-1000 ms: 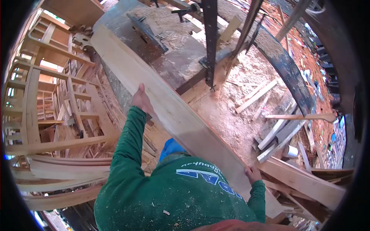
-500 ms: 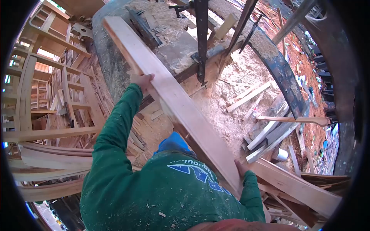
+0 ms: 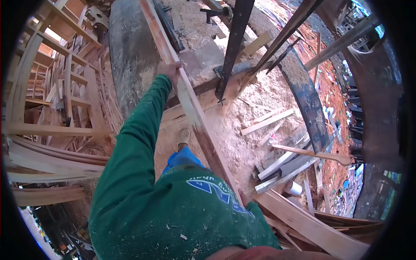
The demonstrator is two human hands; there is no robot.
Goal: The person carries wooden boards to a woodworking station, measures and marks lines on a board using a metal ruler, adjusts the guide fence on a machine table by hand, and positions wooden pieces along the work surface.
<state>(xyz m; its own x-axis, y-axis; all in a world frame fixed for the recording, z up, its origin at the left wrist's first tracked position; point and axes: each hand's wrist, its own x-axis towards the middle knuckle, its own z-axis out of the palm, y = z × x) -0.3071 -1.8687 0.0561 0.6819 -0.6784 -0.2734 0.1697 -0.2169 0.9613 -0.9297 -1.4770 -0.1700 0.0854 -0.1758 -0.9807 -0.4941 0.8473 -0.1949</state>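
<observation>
Wood plank [image 3: 190, 102], turned on edge, runs from your waist away toward the saw bench [image 3: 130, 52]. Right hand [image 3: 243, 198] clasps the near end, mostly hidden; left hand [image 3: 172, 70] clamps it farther out, arm extended.

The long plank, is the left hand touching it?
Touching. The head view shows the left hand with fingers wrapped over the edge of the long plank.

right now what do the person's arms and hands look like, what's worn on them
Both arms wear long dark green sleeves flecked with sawdust, part of a top with blue and white lettering. The left hand is bare, no glove. The right hand barely shows past its cuff.
</observation>
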